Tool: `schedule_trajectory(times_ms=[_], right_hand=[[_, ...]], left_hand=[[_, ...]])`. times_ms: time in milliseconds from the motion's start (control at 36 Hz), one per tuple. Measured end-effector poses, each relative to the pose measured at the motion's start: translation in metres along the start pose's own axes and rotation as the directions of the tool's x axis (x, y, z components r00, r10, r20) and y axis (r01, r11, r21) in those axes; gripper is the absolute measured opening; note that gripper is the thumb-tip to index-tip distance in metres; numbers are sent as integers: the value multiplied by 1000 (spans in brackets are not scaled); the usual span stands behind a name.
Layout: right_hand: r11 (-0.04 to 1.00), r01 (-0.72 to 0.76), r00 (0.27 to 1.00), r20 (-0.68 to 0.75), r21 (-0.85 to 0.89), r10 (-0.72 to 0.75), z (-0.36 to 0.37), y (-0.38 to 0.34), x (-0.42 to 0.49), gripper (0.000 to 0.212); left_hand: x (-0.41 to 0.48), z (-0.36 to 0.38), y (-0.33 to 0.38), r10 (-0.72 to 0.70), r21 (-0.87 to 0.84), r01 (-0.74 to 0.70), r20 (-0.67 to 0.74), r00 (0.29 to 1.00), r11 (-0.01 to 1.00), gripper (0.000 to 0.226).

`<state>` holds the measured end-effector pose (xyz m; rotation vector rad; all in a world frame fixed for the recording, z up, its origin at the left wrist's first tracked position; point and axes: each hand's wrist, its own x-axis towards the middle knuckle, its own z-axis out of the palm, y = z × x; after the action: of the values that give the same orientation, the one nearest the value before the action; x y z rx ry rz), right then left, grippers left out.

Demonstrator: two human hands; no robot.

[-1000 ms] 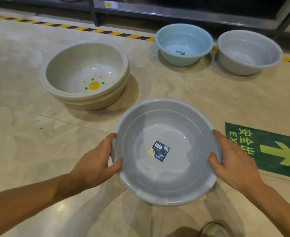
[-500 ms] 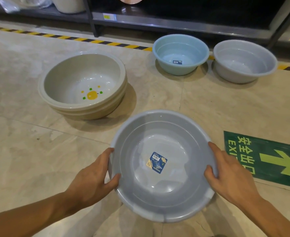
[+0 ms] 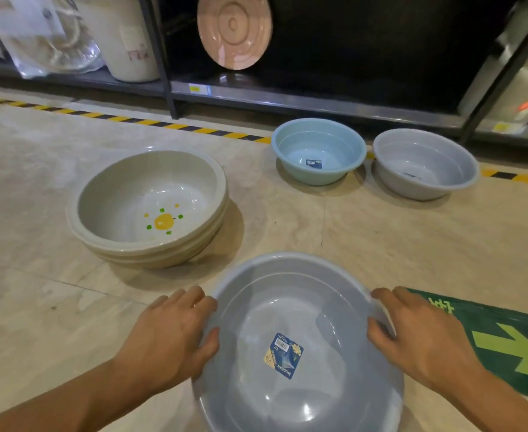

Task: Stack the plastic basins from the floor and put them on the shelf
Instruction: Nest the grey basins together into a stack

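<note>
Both your hands grasp the grey basin [image 3: 287, 294] by opposite sides of its rim: left hand [image 3: 175, 335] with the thumb inside and fingers over the edge, right hand [image 3: 418, 341] the same. The basin is close in front of you, seemingly lifted off the floor, well apart from the others. A beige stack [image 3: 107, 194] sits ahead left. A blue basin [image 3: 318, 145] and a second grey basin [image 3: 424, 157] sit side by side just before the shelf [image 3: 287, 101].

Risks:
- The plastic is smooth and you hold it by the rim only, so a tilt could let it slip.
- Nested off-centre, it may jam crooked or push the lower basin across the tile.
</note>
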<state>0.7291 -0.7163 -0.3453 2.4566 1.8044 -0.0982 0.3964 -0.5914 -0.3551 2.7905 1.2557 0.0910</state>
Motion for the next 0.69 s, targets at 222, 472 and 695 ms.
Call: schedule_trajectory(times_ms=[222,472,695], right_hand=[[983,177,982,-53,-41,-179,-71,-24,70,40],[978,208,976,-75,18,-206,-154,-71,126,38],[977,211,976,-37,-41,-213,-219,-104,129,35]], left_hand=[[84,-78,-7,-2,63,3,-6,1000,998,43],[142,-139,-38,-1,88,-4,48,999,996,55],[151,-190,-46,27,89,-31,40,999,996,41]])
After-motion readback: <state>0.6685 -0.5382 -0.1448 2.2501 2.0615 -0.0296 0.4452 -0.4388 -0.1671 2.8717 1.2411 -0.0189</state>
